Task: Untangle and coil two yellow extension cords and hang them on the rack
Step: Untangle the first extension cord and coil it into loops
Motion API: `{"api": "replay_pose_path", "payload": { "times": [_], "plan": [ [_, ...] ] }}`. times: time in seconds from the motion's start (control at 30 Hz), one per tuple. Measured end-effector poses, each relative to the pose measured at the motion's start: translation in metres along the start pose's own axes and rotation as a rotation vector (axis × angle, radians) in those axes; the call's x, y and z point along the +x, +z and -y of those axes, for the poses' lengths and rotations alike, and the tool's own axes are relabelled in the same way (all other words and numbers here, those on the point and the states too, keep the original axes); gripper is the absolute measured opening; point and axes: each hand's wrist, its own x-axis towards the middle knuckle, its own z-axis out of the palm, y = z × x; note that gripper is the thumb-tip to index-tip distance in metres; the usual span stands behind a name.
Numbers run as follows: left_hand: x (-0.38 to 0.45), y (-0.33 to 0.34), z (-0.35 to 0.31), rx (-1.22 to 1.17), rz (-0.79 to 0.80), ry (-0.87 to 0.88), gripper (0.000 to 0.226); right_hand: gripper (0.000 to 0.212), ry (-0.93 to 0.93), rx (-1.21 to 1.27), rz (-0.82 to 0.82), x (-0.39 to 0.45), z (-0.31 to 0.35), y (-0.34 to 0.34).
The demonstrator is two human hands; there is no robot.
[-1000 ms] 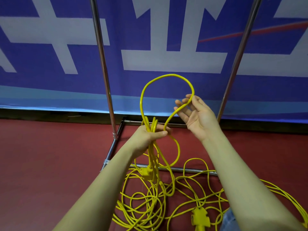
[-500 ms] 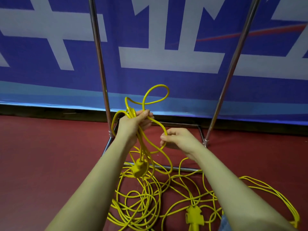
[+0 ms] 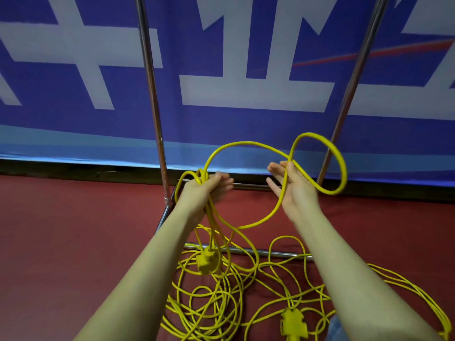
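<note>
Left hand [image 3: 205, 190] is up in front of the rack [image 3: 154, 99], just right of its left upright, forearm reaching forward and the fingers curled tight around a bunch of gathered loops [image 3: 197, 177] of yellow cord. From that fist several strands drop almost straight down, long axis vertical, to a yellow socket block [image 3: 208, 260] hanging just above the rack's front base rail, its cord end pointing up.

Moving right, one strand [image 3: 248, 145] arches out of the left fist, up and across between the rack's two uprights, and crosses itself at the right hand [image 3: 294, 188]. That hand is palm-up, fingers straight and spread, nothing gripped; the cord simply lies across the open palm. Beyond the palm the cord rounds into a loop [image 3: 342, 168] that reaches in front of the rack's right upright, while the other run sweeps down and back left beneath both hands in a wide sagging curve.

Below the rack's base rail, on the red floor [image 3: 61, 242], the loose tangle of yellow cords [image 3: 246, 291] sprawls from under the left forearm out to the right, with a second yellow plug [image 3: 293, 323] lying near the bottom edge, its long axis roughly upright in view.
</note>
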Motion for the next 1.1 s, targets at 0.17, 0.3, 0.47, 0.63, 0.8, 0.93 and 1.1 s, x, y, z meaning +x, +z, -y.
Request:
{"api": "replay_pose_path", "payload": {
  "times": [0.17,0.3,0.47,0.63,0.8,0.93,1.1],
  "plan": [
    [-0.005,0.014,0.017,0.270,0.101,-0.057,0.024,0.026,0.137,0.397,0.111,-0.008,0.013,0.018],
    [-0.012,0.018,0.019,0.234,0.204,-0.166,0.028,0.029,0.192,0.397,0.137,-0.008,0.019,0.021],
    [-0.015,0.016,0.014,0.100,0.235,-0.228,0.032,0.026,0.246,0.199,0.269,-0.008,0.021,0.019],
    [-0.021,0.029,0.018,0.138,0.340,-0.257,0.029,0.028,0.223,0.400,0.278,-0.007,0.019,0.027],
    [-0.024,0.033,0.019,0.114,0.396,-0.255,0.020,0.028,0.181,0.572,0.200,0.001,0.017,0.029],
    [-0.027,0.033,0.017,0.070,0.445,-0.235,0.013,0.028,0.168,0.618,0.172,0.006,0.012,0.032],
    [-0.024,0.031,0.014,0.047,0.306,-0.228,0.012,0.029,0.159,0.319,0.166,0.012,0.006,0.029]
  ]
}}
